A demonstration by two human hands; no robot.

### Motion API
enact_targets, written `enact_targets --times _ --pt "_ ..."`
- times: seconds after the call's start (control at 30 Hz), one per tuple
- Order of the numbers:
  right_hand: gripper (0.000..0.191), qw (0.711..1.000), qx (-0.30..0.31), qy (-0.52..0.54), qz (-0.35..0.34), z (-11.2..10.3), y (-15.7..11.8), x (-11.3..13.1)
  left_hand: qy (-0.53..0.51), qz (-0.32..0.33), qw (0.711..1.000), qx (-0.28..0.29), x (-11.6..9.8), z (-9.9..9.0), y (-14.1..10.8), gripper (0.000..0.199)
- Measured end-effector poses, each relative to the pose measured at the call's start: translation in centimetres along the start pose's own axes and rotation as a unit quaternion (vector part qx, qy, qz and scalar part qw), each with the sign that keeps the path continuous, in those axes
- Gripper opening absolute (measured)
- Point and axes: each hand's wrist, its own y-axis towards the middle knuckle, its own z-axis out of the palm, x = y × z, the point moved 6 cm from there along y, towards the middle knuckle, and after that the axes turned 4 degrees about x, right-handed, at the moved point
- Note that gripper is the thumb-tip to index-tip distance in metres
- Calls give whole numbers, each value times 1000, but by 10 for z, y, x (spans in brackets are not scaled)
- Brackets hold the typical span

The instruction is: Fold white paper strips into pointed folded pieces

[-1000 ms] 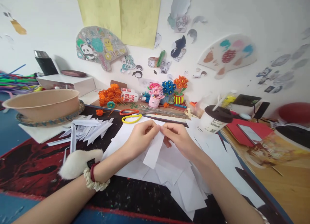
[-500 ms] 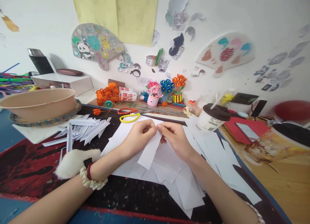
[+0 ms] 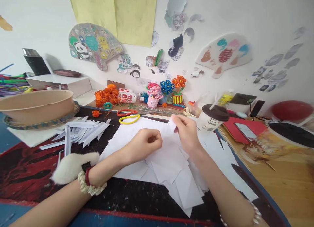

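A white paper strip (image 3: 172, 124) is pinched in my right hand (image 3: 186, 133), raised over the paper, with its end curling beside the fingertips. My left hand (image 3: 144, 145) is closed with thumb and fingertips together. Whatever may be between them I cannot make out against the white paper. Beneath both hands lie white sheets (image 3: 127, 130) and several loose paper pieces (image 3: 188, 187). Left of my left hand is a heap of folded paper strips (image 3: 84, 130). A white fluffy item (image 3: 67, 169) rests by my left wrist.
Scissors with red and yellow handles (image 3: 130, 119) lie behind the paper. A lidded cup (image 3: 211, 120) stands to the right, near a phone (image 3: 245, 132) on red paper. A beige basin (image 3: 36, 104) is at the left. Orange flowers (image 3: 108, 96) and small flower pots (image 3: 178, 98) line the wall.
My hands have parted. My right hand has lifted up and to the right with the paper strip, which no longer hangs between both hands. My left hand is slightly lower.
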Motion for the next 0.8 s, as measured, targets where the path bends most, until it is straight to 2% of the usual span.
enact_targets --times 0.1,0.17,0.27,0.33,0.43,0.5,0.63,0.8 --pt "37 999 -48 5 -13 -24 10 0 29 5 998 53 0 8 -2 14" --pt "34 999 -41 0 -10 -26 12 0 44 8 999 29 0 3 -2 15" --pt "34 1000 22 -13 3 -6 5 1 33 -8 997 -71 5 -17 0 22" --pt "33 997 71 -21 19 13 -5 2 7 -23 994 -107 9 -24 2 32" --pt "31 993 111 -26 35 33 -15 2 24 -27 994 -103 9 -20 3 40" --pt "31 992 117 -25 40 36 -17 1 54 -24 994 -90 7 -15 3 39" --pt "30 995 94 -15 37 27 -12 -1 77 -27 994 -67 6 -10 2 37" --pt "31 1000 19 5 24 7 -3 0 78 -33 995 -53 6 -10 2 35"
